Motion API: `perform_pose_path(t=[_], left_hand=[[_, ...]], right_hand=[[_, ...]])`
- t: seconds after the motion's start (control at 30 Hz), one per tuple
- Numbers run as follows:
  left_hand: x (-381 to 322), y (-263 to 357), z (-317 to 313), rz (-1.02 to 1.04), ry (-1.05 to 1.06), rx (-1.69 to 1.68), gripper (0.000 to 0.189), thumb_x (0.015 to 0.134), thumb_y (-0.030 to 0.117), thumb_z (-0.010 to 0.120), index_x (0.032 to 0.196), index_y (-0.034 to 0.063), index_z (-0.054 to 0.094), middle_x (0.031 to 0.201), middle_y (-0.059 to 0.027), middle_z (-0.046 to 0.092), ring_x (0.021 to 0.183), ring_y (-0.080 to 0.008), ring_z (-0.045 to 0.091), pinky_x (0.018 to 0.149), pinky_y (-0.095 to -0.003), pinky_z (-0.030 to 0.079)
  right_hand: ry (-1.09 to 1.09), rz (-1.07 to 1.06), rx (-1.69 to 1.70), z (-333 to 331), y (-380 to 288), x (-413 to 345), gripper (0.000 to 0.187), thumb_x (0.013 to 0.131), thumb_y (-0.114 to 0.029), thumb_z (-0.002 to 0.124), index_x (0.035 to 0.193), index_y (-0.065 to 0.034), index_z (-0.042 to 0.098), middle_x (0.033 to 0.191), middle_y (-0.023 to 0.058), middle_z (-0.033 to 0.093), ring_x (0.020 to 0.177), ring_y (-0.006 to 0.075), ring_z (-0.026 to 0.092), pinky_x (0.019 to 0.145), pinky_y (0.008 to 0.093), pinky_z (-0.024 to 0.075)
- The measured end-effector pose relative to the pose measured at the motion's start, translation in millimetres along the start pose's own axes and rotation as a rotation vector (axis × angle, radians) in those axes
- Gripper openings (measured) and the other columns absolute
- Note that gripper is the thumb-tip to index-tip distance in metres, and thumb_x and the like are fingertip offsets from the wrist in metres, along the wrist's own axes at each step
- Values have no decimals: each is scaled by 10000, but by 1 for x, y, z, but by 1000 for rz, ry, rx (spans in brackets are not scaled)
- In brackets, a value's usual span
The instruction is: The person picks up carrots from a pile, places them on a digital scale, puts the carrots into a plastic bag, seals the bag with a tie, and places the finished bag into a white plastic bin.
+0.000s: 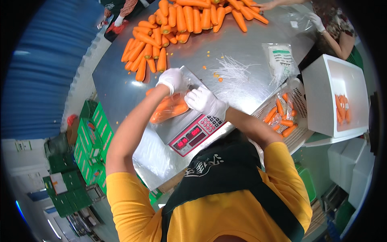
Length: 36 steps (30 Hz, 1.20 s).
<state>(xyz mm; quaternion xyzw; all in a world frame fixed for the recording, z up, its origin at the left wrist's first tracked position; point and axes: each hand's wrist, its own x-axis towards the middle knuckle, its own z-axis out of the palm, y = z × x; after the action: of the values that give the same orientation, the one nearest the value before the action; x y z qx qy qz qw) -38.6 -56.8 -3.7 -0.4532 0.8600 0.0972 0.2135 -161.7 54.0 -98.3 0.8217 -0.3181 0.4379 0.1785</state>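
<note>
Both my hands wear white gloves and meet over a digital scale (pixel 188 133) with a red-edged panel. My left hand (pixel 173 80) grips the gathered neck of a clear plastic bag of carrots (pixel 170 109). On the neck's other side my right hand (pixel 203 99) is curled, its fingers pinching the plastic. The bag lies on the metal weighing plate, overhanging its left edge. My fingers hide part of the bag's neck. Beyond the scale, thin white ties (pixel 232 69) are strewn on the steel table (pixel 193 51).
A large heap of carrots (pixel 181 18) covers the far side. At right are a packet of ties (pixel 280 60), a perforated basket (pixel 299 133) with bagged carrots and a white foam box (pixel 319 99). Another person's gloved hand (pixel 317 21) is at far right. Green cartons (pixel 93 142) stand left.
</note>
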Motion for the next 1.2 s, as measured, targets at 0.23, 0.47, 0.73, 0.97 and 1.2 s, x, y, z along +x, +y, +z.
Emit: perform_pose_path(t=[0.23, 0.47, 0.73, 0.97, 1.2], left_hand=[[8, 13, -19, -200, -201, -299, 348, 638, 187, 803, 832, -83, 699, 748, -192, 683, 685, -251, 692, 626, -348, 541], [-43, -41, 22, 42, -198, -1406, 200, 897, 107, 652, 1056, -14, 645, 978, -66, 673, 888, -137, 658, 778, -257, 538], [-75, -15, 54, 242, 258, -1136, 191, 804, -30, 659, 993, -44, 685, 1013, -76, 676, 898, -142, 640, 820, -277, 530], [-67, -16, 51, 477, 358, -786, 135, 788, 9, 654, 912, -39, 674, 891, -100, 661, 826, -222, 647, 764, -286, 517], [-66, -13, 40, 521, 352, -610, 78, 742, 52, 685, 819, 36, 687, 824, -93, 608, 763, -266, 610, 698, -335, 494]], right_hand=[[-130, -151, 46, -2, 15, 15, 146, 733, -152, 597, 861, -82, 596, 894, 29, 547, 741, 133, 582, 565, 247, 458], [1, 542, 637, 23, -14, -16, 117, 842, -3, 599, 890, -72, 518, 852, 92, 572, 663, 237, 621, 586, 344, 498], [68, 910, 1010, 27, -21, -21, 103, 844, -1, 630, 903, -39, 555, 820, 71, 562, 656, 148, 551, 599, 274, 453], [47, 804, 953, 16, -13, -22, 79, 861, -50, 606, 934, -32, 585, 851, 87, 587, 700, 184, 575, 655, 286, 465], [-34, 825, 1022, 11, -10, -24, 70, 846, -22, 596, 914, -19, 613, 862, 86, 587, 755, 185, 584, 684, 281, 465]])
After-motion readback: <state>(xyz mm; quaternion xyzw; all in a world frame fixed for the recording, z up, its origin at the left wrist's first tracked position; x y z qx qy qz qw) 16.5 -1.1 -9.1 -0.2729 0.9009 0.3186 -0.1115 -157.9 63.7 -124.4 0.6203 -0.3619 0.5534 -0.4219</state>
